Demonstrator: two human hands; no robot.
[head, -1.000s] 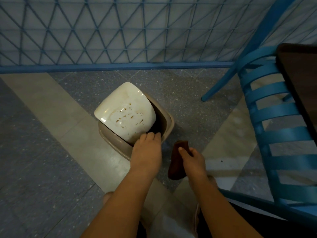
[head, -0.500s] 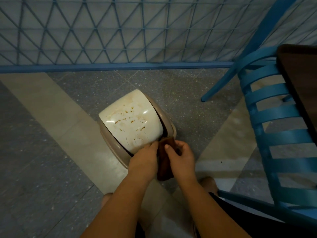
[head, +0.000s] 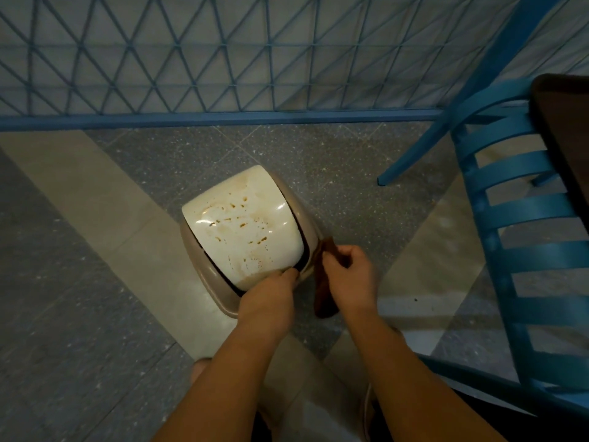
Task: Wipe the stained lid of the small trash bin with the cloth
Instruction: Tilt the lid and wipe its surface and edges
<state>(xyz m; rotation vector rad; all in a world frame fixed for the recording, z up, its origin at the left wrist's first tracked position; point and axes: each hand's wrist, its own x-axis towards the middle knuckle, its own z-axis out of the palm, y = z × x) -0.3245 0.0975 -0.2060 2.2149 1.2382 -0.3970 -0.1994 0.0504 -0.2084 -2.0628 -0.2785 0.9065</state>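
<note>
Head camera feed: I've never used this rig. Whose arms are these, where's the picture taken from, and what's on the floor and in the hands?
There is no machine here: a person wears one camera on the head, looking down at their own two bare arms. On the tiled floor stands a small trash bin with a cream lid spotted with brown stains. The left hand touches the lid's near edge. The right hand has its fingers curled round a dark brown cloth, beside the bin. A blue chair stands at the right.
</note>
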